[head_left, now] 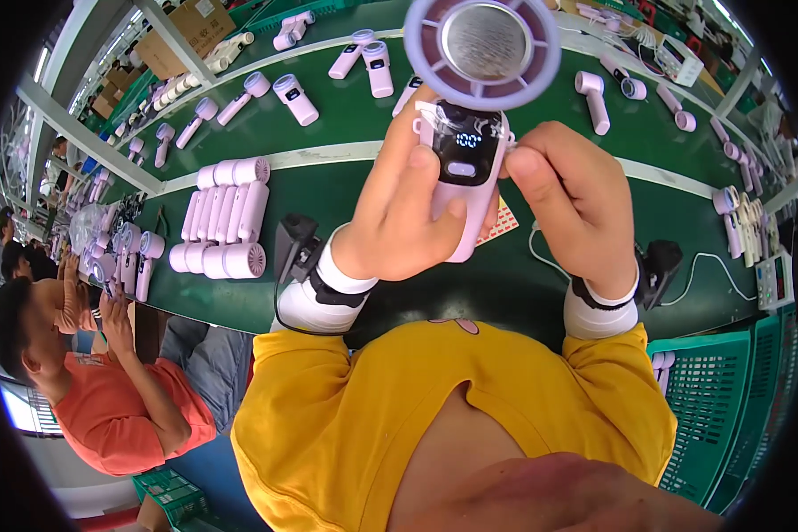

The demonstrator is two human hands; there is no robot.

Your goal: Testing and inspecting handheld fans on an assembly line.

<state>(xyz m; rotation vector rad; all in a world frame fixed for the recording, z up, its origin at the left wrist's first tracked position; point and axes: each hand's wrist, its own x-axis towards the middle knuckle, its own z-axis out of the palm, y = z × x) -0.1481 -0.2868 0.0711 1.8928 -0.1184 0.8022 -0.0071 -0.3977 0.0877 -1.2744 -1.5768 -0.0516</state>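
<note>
Above the near edge of the green desk (346, 186), both hands hold one pink handheld fan (470, 133) up close to the camera. Left hand (408, 217) rises from a white-cuffed wrist, palm toward the fan's handle, fingers closed around its left side and back, thumb (417, 168) laid up along the left edge of the front panel. Right hand (572, 195) comes in from the right, fingers curled, thumb and forefinger tips pinched at the upper right edge of the handle beside the small lit display (467, 140); what they pinch is too small to tell. Fan's long axis runs near to far, roughly upright in view: round lilac head with grille at the far end, handle base at the near end, display side facing the camera. Left on the desk, a cluster of pink fans (226, 222) lies side by side. Far left, a person in an orange shirt (106, 408) sits.
</note>
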